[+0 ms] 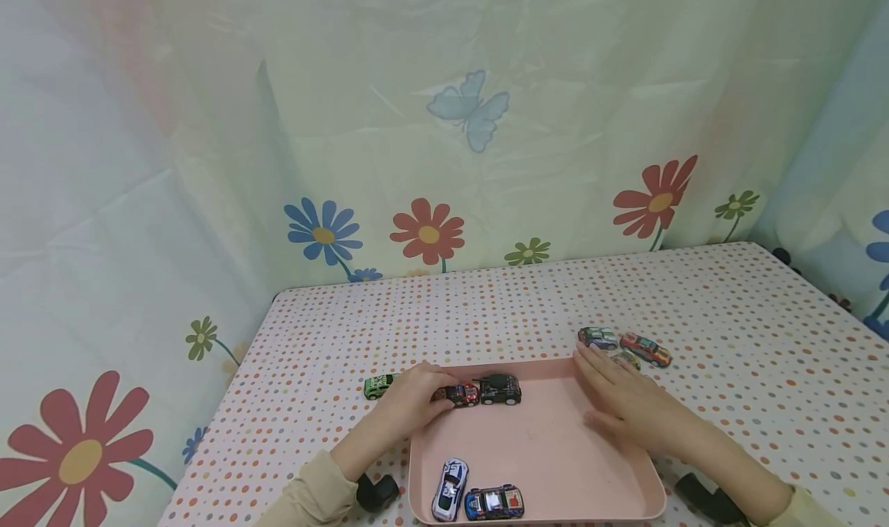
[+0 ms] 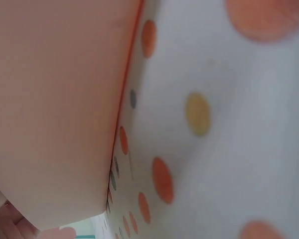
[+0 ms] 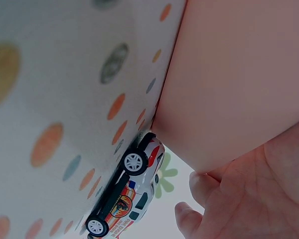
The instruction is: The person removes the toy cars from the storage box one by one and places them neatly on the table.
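A shallow pink tray (image 1: 535, 450) lies on the table before me. At its back left corner my left hand (image 1: 410, 400) pinches a dark red toy car (image 1: 464, 394), its rear hidden by the fingers. A black toy car (image 1: 500, 389) stands just right of it, inside the tray. My right hand (image 1: 621, 403) lies over the tray's right rim, fingers fairly straight, close to several toy cars outside. In the right wrist view, its fingertips (image 3: 188, 219) show beside the tray wall (image 3: 229, 74), near a fire-engine toy car (image 3: 129, 191). A white toy car (image 1: 450, 490) and a blue toy car (image 1: 495, 503) sit at the tray's front left.
Outside the tray's left side is a green toy car (image 1: 380, 386). Beyond the right hand lie a green-and-blue toy car (image 1: 597, 337) and a red-orange one (image 1: 646, 349). A dotted cloth (image 1: 430, 319) covers the table; a flowered curtain (image 1: 556, 164) hangs behind.
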The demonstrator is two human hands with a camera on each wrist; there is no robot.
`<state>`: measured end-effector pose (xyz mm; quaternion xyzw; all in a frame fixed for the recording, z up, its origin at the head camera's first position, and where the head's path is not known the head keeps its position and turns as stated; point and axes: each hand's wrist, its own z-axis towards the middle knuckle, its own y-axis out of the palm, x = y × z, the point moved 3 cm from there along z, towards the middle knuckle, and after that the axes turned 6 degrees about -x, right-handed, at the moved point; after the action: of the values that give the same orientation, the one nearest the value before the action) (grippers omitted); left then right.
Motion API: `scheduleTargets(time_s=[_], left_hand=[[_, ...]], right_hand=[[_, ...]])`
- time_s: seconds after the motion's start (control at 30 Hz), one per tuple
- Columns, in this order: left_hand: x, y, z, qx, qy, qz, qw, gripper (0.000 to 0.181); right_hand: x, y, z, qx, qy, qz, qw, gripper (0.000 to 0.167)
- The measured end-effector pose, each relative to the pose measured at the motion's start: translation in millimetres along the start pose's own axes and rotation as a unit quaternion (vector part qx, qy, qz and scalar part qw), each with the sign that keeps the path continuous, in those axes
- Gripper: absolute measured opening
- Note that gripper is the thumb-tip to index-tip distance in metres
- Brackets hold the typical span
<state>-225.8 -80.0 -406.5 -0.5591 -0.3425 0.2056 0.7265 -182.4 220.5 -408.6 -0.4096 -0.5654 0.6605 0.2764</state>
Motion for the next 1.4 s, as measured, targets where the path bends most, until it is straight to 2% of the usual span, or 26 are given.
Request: scheduleTargets(time_s=[0.3,0.57,0.83,1.17,1.4], left_hand=[[-1.3,-0.9,-1.8,-0.004,0.002,-0.026,0.9997,0.028],[1.6,-8.3,-5.1,-0.007,0.007,-0.028,0.9996,0.027],[11.4,-28.0,-6.2,-0.004,0.02,-0.026,0.9995,0.03],[21.1,-51.6,-8.7,0.02,0.024,-0.018,0.9993,0.026],[18.0,-67.0,-13.2,0.048,0.025,-0.017,0.9984,0.026]], right_hand=[[0,1,0.1,0.005,0.0,-0.005,1.0,0.078],[0,1,1.2,0.001,0.009,-0.002,1.0,0.079],[1,0,0.9,0.002,0.001,-0.003,1.0,0.078],[1,1,0.1,0.004,0.0,-0.002,1.0,0.078],[0,2,0.8,0.003,0.005,0.002,1.0,0.079]])
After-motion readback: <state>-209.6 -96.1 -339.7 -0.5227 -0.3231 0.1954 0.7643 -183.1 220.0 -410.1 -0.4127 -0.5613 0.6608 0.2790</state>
